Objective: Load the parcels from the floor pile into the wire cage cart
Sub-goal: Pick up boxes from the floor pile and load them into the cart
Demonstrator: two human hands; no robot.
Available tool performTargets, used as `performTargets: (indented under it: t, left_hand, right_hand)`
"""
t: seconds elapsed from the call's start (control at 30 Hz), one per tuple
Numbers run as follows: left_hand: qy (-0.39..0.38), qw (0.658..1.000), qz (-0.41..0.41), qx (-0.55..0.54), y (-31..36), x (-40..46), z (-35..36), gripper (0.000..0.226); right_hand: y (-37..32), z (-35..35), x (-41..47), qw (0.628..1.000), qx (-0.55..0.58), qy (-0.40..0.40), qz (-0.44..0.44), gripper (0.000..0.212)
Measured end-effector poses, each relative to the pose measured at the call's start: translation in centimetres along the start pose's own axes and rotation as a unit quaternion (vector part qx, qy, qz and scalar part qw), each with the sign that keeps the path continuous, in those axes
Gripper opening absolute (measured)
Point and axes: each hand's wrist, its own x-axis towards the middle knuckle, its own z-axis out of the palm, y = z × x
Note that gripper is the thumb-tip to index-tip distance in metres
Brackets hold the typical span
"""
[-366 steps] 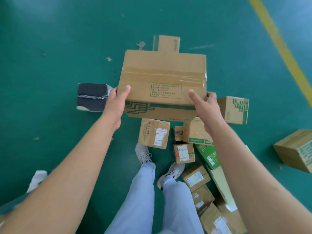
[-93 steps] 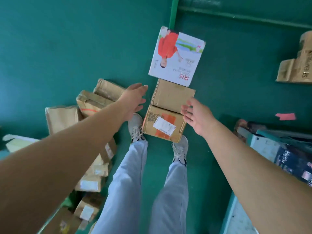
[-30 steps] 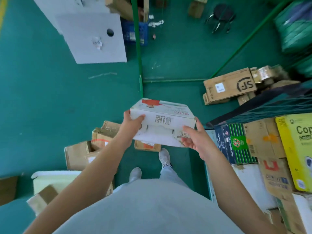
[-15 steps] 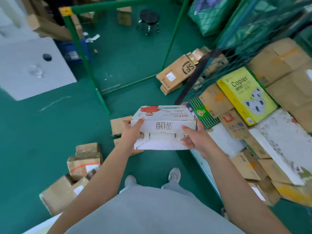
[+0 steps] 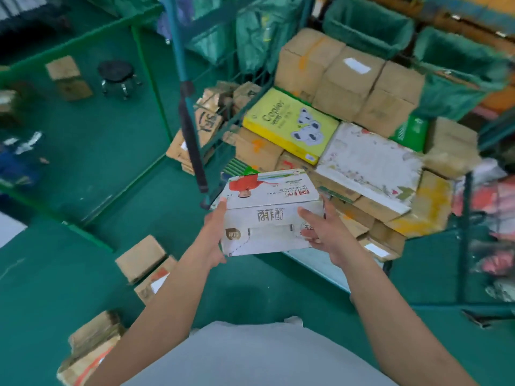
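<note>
White carton (image 5: 271, 215), both hands gripping, beside cart (image 5: 192, 140)

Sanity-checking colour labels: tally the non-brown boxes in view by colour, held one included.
White: 2, the held box and the flower-printed box.
Yellow: 1, the copier box.
Green: 2, the plain green box and the striped box, which is mostly hidden behind the held box.
Total: 5

arms: both outstretched | left hand (image 5: 213, 235): fingers curled, gripping | right hand (image 5: 324, 232): fingers curled, gripping
</note>
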Motion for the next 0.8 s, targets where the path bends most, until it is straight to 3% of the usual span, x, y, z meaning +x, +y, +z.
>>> performTargets:
  t: [0.1, 0.2, 0.37, 0.5, 0.8]
  left_hand:
    - [-0.023, 1.0, -0.006, 0.008, -1.2, 1.1, 6.1, 0.09]
    - [-0.032, 0.999, 0.003, 0.008, -3.0, 6.1, 10.3, 0.101]
    - [-0.004, 0.998, 0.039, 0.058, -3.5, 2.6, 22.1, 0.051]
    - [-0.007, 0.991, 0.083, 0.108, -4.6, 2.9, 28.0, 0.051]
    - [0.0, 0.978, 0.1, 0.181, -4.1, 6.8, 37.7, 0.053]
  right_hand:
    - [0.9, -6.0, 0.7, 0.999, 0.029, 0.017, -0.011, 0.071]
    - [1.9, -11.6, 1.7, 0.998, 0.055, 0.026, -0.016, 0.07]
    - [4.6, -21.0, 3.4, 0.993, 0.106, 0.053, -0.007, 0.071]
    - [6.1, -26.7, 4.0, 0.987, 0.146, 0.074, 0.004, 0.06]
    - [7.3, -33.4, 8.7, 0.971, 0.207, 0.118, 0.029, 0.069]
